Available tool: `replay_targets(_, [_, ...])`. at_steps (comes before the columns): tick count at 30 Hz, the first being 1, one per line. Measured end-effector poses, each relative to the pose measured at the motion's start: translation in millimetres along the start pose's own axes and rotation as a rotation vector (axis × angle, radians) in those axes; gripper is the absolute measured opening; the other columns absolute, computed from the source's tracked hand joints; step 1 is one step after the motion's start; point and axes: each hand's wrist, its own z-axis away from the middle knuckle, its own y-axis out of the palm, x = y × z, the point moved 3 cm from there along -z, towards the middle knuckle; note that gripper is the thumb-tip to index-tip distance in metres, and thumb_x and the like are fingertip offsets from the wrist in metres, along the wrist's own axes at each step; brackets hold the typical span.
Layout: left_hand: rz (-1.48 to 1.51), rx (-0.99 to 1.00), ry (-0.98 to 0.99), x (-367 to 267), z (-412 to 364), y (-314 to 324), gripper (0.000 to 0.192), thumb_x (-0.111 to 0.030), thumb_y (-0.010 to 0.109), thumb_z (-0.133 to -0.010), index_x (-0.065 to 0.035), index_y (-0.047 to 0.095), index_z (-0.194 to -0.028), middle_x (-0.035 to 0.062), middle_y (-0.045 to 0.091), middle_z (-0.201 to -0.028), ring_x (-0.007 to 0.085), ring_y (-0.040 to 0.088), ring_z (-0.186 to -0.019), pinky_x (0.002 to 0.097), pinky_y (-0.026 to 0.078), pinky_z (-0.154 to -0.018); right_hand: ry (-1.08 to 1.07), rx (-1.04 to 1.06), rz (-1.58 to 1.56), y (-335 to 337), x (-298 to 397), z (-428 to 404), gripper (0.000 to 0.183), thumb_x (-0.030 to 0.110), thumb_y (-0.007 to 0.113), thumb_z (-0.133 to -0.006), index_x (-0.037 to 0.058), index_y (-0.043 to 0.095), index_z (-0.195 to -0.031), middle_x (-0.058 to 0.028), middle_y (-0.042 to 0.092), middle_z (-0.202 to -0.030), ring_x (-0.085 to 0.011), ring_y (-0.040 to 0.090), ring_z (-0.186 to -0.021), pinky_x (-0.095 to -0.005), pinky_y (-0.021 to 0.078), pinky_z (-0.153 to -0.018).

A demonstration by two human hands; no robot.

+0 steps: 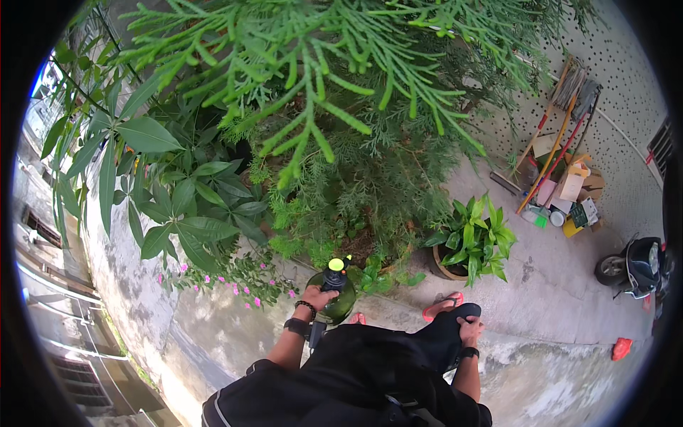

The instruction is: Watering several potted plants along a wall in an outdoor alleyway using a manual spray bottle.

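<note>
My left hand (319,299) is closed around the black neck of a pump sprayer (340,304) with a translucent green tank. The sprayer has a yellow-green top knob and a small yellow nozzle, which points toward the plants. It stands beside a large pot holding a feathery conifer (363,176), whose foliage hangs close to the camera. My right hand (470,330) touches the knee of my dark trouser leg (440,341), fingers curled; whether it grips the cloth is unclear. Pink flowers (235,288) grow left of the sprayer.
A potted leafy plant (475,240) stands right of the conifer. Mops (555,123) lean on the dotted wall above cardboard boxes (581,181) and other clutter. A scooter (637,267) is at far right, with a red bag (621,349) nearby. Broad-leaved branches (176,224) spread at left.
</note>
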Motion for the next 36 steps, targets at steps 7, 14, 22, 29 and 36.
replay_targets(7, [0.073, -0.057, 0.082, -4.0, 9.2, -2.7, 0.059, -0.051, 0.078, -0.067, 0.0042, 0.069, -0.085, 0.0125, 0.068, -0.075, 0.0204, 0.065, -0.064, 0.0338, 0.05, -0.059, -0.027, 0.012, -0.013, 1.0, -2.5, -2.1, 0.051, 0.035, 0.081, -0.067, 0.0164, 0.058, -0.109, -0.019, 0.043, -0.128, -0.0398, 0.04, -0.123, -0.0476, 0.0285, -0.108])
replay_targets(14, [0.087, -0.022, 0.038, -20.6, 28.7, -12.5, 0.058, -0.047, 0.077, -0.069, 0.003, 0.071, -0.098, 0.0186, 0.071, -0.09, 0.0279, 0.069, -0.087, 0.0363, 0.052, -0.078, -0.011, 0.011, -0.021, 2.0, 1.0, 0.0, 0.052, 0.034, 0.082, -0.067, 0.016, 0.058, -0.109, -0.018, 0.042, -0.127, -0.0408, 0.042, -0.121, -0.0471, 0.0318, -0.106])
replay_targets(22, [0.083, -0.031, 0.043, -18.3, 29.6, -12.2, 0.06, -0.049, 0.077, -0.068, 0.0023, 0.071, -0.098, 0.0183, 0.071, -0.092, 0.0279, 0.069, -0.089, 0.0369, 0.052, -0.08, -0.016, -0.013, -0.005, -2.1, 7.8, 3.1, 0.051, 0.032, 0.084, -0.065, 0.0134, 0.061, -0.107, -0.0186, 0.046, -0.126, -0.0403, 0.048, -0.118, -0.0452, 0.038, -0.104])
replay_targets(29, [0.079, -0.076, 0.05, -13.7, 24.8, -8.3, 0.056, -0.048, 0.077, -0.069, -0.0008, 0.072, -0.099, 0.0158, 0.072, -0.093, 0.0259, 0.069, -0.088, 0.0352, 0.052, -0.08, -0.006, -0.042, 0.022, -2.1, 9.2, 1.9, 0.049, 0.032, 0.083, -0.065, 0.0127, 0.062, -0.105, -0.0192, 0.046, -0.125, -0.0402, 0.05, -0.116, -0.0462, 0.0395, -0.103])
replay_targets(36, [0.093, -0.053, 0.008, -17.7, 28.6, -10.4, 0.055, -0.048, 0.077, -0.069, -0.0019, 0.072, -0.098, 0.0147, 0.072, -0.09, 0.025, 0.07, -0.086, 0.0352, 0.053, -0.078, -0.031, -0.023, 0.018, -0.8, 9.8, -0.9, 0.05, 0.033, 0.083, -0.065, 0.0135, 0.062, -0.106, -0.0186, 0.046, -0.124, -0.0407, 0.051, -0.114, -0.0471, 0.0395, -0.102])
